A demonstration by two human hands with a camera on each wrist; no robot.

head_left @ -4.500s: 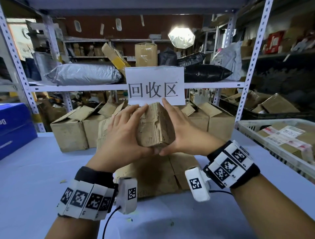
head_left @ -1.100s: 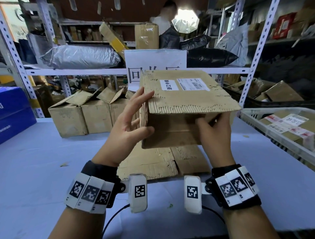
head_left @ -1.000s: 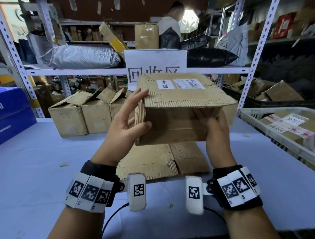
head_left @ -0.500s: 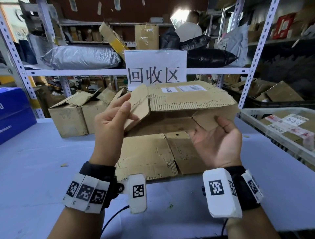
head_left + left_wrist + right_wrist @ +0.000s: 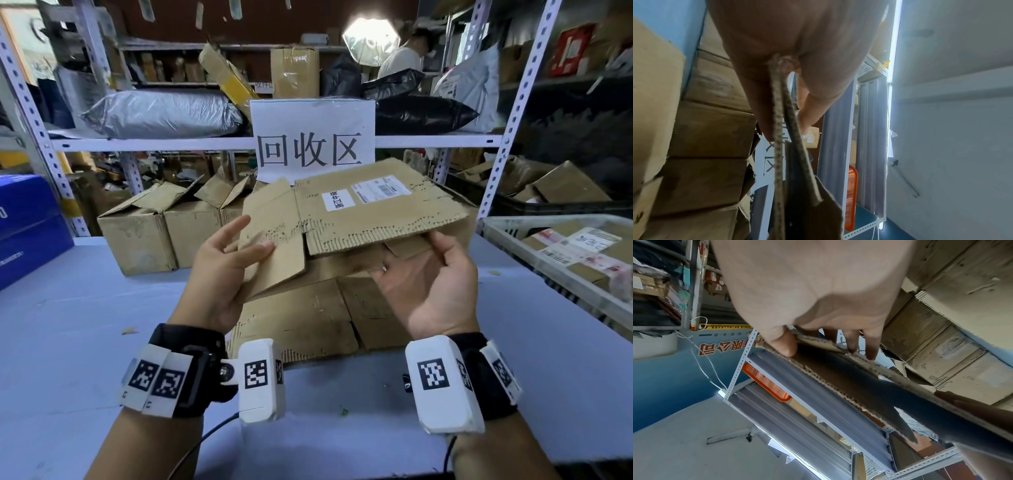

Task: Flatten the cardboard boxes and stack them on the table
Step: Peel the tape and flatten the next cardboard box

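A worn cardboard box [image 5: 370, 212] with two white labels is pressed nearly flat and held in the air over the table [image 5: 68, 342]. My left hand [image 5: 239, 253] pinches its left flap, thumb on top and fingers behind. In the left wrist view the flap's edge [image 5: 779, 146] runs out between thumb and fingers of that hand [image 5: 797, 81]. My right hand [image 5: 428, 274] is palm up at the box's right near edge. The right wrist view shows the thumb on one face of the cardboard [image 5: 838, 378] and the fingers [image 5: 851, 344] on the other. A flattened box [image 5: 308, 318] lies on the table below.
Several upright open boxes [image 5: 144, 236] stand at the back of the table under a paper sign [image 5: 311, 137]. A white crate [image 5: 513, 222] of parcels sits on the right, a blue box [image 5: 24, 222] on the left. A person [image 5: 404, 58] stands behind the shelving.
The box has collapsed from an open block to nearly flat and come lower. My right hand turned palm up under its edge. The person behind the shelves moved right.
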